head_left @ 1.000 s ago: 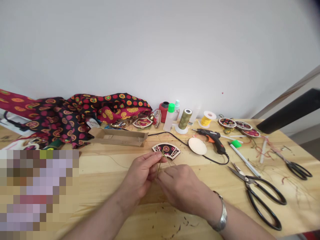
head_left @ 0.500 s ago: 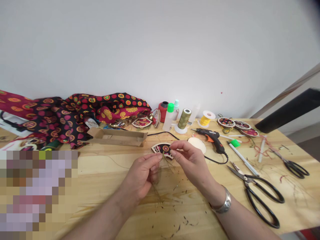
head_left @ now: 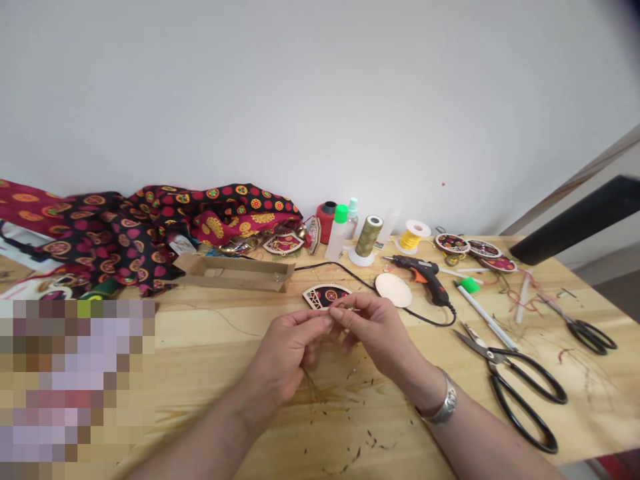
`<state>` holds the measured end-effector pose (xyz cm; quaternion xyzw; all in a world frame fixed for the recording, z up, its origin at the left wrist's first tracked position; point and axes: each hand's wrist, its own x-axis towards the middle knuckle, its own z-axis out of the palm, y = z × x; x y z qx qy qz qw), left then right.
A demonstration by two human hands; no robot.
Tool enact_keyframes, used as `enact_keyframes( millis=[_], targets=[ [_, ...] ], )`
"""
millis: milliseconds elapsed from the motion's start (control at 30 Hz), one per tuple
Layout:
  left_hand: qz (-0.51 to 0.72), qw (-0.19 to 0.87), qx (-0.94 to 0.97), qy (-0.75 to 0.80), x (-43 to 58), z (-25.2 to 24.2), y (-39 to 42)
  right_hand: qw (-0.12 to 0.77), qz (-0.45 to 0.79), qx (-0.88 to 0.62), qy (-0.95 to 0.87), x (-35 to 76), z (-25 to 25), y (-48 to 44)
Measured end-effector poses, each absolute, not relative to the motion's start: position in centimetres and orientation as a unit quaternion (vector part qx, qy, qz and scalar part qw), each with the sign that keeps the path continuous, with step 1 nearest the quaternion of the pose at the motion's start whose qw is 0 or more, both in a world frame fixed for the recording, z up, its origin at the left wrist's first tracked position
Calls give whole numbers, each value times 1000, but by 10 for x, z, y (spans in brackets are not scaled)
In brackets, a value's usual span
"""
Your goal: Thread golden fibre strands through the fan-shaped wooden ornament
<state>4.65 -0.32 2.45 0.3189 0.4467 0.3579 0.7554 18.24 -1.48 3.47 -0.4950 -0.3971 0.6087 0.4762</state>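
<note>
My left hand [head_left: 286, 348] pinches olive-green thread between thumb and forefinger, and loose thread ends hang beneath it. Right against it, my right hand [head_left: 376, 333] is closed on the same olive thread [head_left: 346, 306], its thumb and forefinger tips meeting the left ones. Just behind the fingertips lies a fan-shaped wooden ornament [head_left: 316, 295] with a dark, flower-patterned fabric inlay; the right fingers cover part of it. Whether the thread is fastened to the ornament cannot be made out. A cream disc [head_left: 393, 291] lies beyond my right hand.
Large scissors [head_left: 493, 357] and a glue gun [head_left: 425, 277] lie to the right. Behind stand an olive thread cone [head_left: 369, 237], a green-capped bottle [head_left: 337, 235] and a yellow spool [head_left: 412, 239]. A cardboard tray [head_left: 235, 275] and patterned fabric [head_left: 115, 233] are left.
My right hand has come down and left, so its fingertips now meet those of my left hand on the thread. The left hand has barely moved.
</note>
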Motion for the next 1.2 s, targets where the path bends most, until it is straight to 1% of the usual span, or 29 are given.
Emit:
enact_keyframes(
  millis=[433,767,1200],
  targets=[
    [349,732,372,452,47,27,-5,500,529,-526,-440,189,37,-13],
    [342,729,378,457,49,25,-4,513,520,-525,-437,191,32,-13],
    [341,754,356,435,47,26,-4,491,503,-541,-462,193,33,-12]
  ],
)
